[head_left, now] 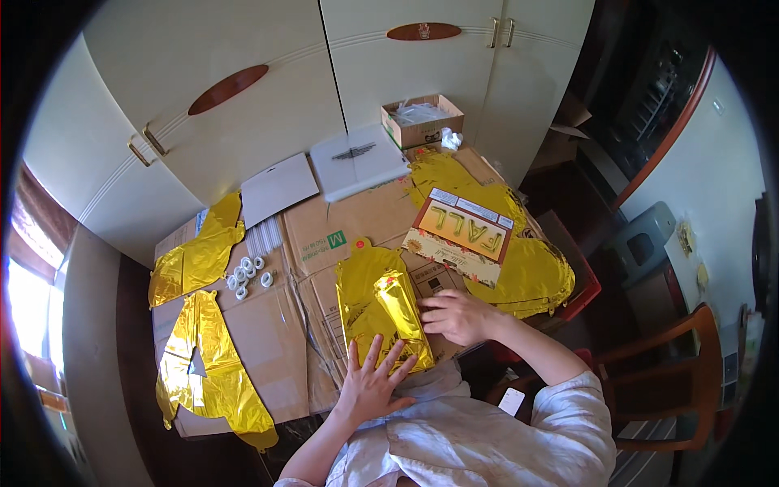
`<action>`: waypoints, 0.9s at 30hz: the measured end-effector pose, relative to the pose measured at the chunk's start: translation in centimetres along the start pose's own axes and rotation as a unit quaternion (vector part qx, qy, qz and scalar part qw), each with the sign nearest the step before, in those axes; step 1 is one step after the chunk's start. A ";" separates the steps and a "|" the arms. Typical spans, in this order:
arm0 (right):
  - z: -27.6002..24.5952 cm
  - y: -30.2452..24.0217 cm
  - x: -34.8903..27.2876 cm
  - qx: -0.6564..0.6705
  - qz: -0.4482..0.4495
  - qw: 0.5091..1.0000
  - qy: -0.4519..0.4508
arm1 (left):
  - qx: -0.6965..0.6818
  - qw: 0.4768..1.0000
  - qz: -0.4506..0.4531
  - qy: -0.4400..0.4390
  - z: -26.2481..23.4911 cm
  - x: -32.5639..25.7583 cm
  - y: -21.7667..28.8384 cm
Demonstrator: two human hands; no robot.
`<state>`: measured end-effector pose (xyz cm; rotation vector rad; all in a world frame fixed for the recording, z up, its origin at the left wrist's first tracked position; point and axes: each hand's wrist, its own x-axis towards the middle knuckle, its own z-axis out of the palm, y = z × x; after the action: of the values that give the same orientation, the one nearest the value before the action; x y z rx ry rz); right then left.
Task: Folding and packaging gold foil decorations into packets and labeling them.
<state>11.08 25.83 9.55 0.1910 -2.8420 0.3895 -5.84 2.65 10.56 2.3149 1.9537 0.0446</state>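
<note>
A shiny gold foil balloon (363,286), deflated and partly folded over itself, lies on the cardboard in front of me. My left hand (372,383) is spread flat, its fingertips on the balloon's near end. At the balloon's right edge is my right hand (459,317), fingers bent and slightly apart, the tips by the folded foil. Its thumb is mostly hidden. Just beyond the right hand, a printed card sleeve (460,235) with an orange panel and leaf pattern rests partly on more gold foil (531,280).
Left on the cardboard-covered table (268,357) lie other flat gold foil balloons (199,365) and several white ribbon rolls (242,276). Behind are a grey sheet (280,188), a white packet (357,162) and an open box (422,120) of clear plastic pieces. A wooden chair (704,381) stands right.
</note>
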 end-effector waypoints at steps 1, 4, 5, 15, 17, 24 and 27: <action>0.3 0.0 -0.1 -0.002 -0.011 1.000 -0.014 | -0.001 1.000 0.000 0.001 0.1 0.0 0.0; 0.1 -0.1 -0.4 -0.016 -0.020 0.998 -0.058 | -0.002 1.000 0.000 0.000 0.3 0.0 0.0; 0.1 -0.1 -0.5 -0.018 -0.019 0.998 -0.051 | -0.002 1.000 -0.001 -0.001 0.3 0.0 0.0; 0.6 0.0 -1.6 -0.028 -0.003 0.999 -0.016 | 0.007 1.000 -0.005 -0.005 0.1 0.1 0.1; 0.5 0.0 -1.7 -0.026 -0.001 1.000 -0.017 | 0.004 1.000 -0.006 -0.007 0.0 0.1 0.1; 0.4 0.1 0.4 -0.085 0.015 0.996 -0.027 | 0.009 1.000 -0.003 -0.009 0.1 0.2 0.1; 0.7 0.5 0.4 -0.093 0.012 0.995 -0.029 | 0.010 1.000 -0.005 -0.013 0.0 0.2 0.1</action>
<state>10.40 26.08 8.89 0.1344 -2.9194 0.1255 -5.72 2.82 10.51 2.3057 1.9626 -0.0065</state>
